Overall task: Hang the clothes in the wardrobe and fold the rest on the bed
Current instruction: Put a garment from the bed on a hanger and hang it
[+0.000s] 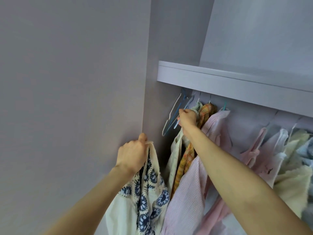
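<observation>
Nearest me, my left hand (133,154) pinches the soft, light patterned blouse (149,189) at its top; my right hand (187,118) grips a thin blue hanger (176,116).

The left hand (133,155) grips the top edge of a cream garment with a navy print (149,189), holding it up beside the pale lilac wardrobe side panel (76,82). The right hand (187,118) reaches up under the wardrobe shelf (237,83) and closes its fingers on a light-blue empty hanger (177,114) among a few bare hangers. Just right of it hang a cream top (174,155), an orange plaid shirt (205,112) and a pink striped shirt (188,192), with more pale clothes (279,150) further right.
</observation>
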Motion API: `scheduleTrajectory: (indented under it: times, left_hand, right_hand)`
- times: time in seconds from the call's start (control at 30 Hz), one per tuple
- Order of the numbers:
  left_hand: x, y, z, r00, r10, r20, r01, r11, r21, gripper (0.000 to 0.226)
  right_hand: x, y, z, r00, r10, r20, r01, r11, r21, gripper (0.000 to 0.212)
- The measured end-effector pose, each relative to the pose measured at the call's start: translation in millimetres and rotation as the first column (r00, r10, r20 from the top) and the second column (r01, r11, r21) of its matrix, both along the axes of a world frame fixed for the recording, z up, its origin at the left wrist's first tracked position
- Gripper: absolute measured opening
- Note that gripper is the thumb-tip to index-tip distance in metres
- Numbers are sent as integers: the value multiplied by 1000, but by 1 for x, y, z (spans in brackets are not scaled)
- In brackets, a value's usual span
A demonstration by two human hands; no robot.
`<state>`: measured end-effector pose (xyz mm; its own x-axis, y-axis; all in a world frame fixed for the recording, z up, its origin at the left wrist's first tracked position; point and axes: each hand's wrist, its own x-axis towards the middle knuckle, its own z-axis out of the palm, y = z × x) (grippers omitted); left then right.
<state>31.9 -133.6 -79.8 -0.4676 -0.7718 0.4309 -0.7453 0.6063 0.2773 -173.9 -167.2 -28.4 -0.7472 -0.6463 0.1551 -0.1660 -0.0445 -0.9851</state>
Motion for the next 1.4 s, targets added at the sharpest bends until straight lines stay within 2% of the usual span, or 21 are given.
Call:
scheduleTrajectory:
  times: [0.1,0.23,0.3,0.37,0.47,0.57,0.63,0.67,0.73,0.8,0.9,0.93,0.97,1.0,1.03,1.07,1.1,1.13,1.27,1.33,1.4]
  left_hand:
    - [7,4,5,998,8,-67,-5,999,49,17]
    - [16,12,6,992,30,-122,-14,992,129,18]
    - [21,20,5,990,22,-141,9,977,213,19]
    - [24,28,4,973,17,-232,67,934,351,20]
    - [31,42,4,912,106,-396,148,816,558,26]
    - [41,57,1,837,184,-515,273,675,685,27]
    - [48,67,0,805,206,-556,352,590,727,22]
    - [51,72,-1,800,211,-562,378,551,744,18]
    - [58,81,-1,789,226,-572,420,481,770,10]
    - [64,85,1,791,204,-577,475,390,789,11]
    - [76,84,4,791,135,-597,576,166,801,33]
    - [79,84,3,800,112,-589,571,158,806,38]
    - [81,83,2,824,87,-560,533,218,818,40]
    - [81,82,0,867,31,-497,454,363,814,41]
    - [81,80,-2,920,-50,-388,346,566,748,39]
    - [79,79,-3,962,-119,-245,249,746,618,36]
    - [77,77,-5,980,-163,-117,199,864,463,36]
    - [77,77,-6,983,-182,-35,183,924,336,37]
    - [72,84,-7,978,-204,-41,206,976,67,41]
    - [72,85,-1,986,-155,-55,159,984,75,36]
    - [72,83,8,996,-83,-45,91,975,203,24]
  right_hand:
    - [19,23,-3,998,59,-22,-60,997,-49,33]
    - [47,70,-23,989,133,-63,-137,988,-70,13]
    - [60,99,-39,982,149,-120,-158,985,-67,15]
    - [71,131,-58,968,119,-222,-135,989,-58,17]
    - [83,187,-101,937,45,-346,-42,999,17,13]
    - [93,228,-138,949,40,-313,-13,996,88,19]
    - [95,234,-140,985,-3,-172,14,998,61,25]
    - [93,233,-136,999,-23,-44,25,998,50,25]
    - [89,229,-123,992,-64,113,55,995,83,14]
    - [85,228,-117,989,-144,11,142,982,121,13]
    - [87,244,-122,940,-319,-122,323,946,9,29]
    - [87,252,-127,932,-346,-109,345,938,-35,32]
    - [85,260,-131,934,-351,-59,347,935,-70,35]
    - [82,267,-133,939,-344,18,344,933,-102,38]
    - [76,273,-135,941,-322,106,333,935,-121,41]
    - [69,280,-137,939,-287,191,314,940,-135,43]
    - [64,284,-136,935,-249,251,290,946,-142,43]
    - [59,288,-136,933,-218,286,264,955,-132,42]
    - [42,294,-130,949,-219,227,241,968,-72,39]
    - [35,289,-125,951,-251,183,264,963,-52,39]
    - [29,284,-118,954,-278,116,282,959,-22,40]
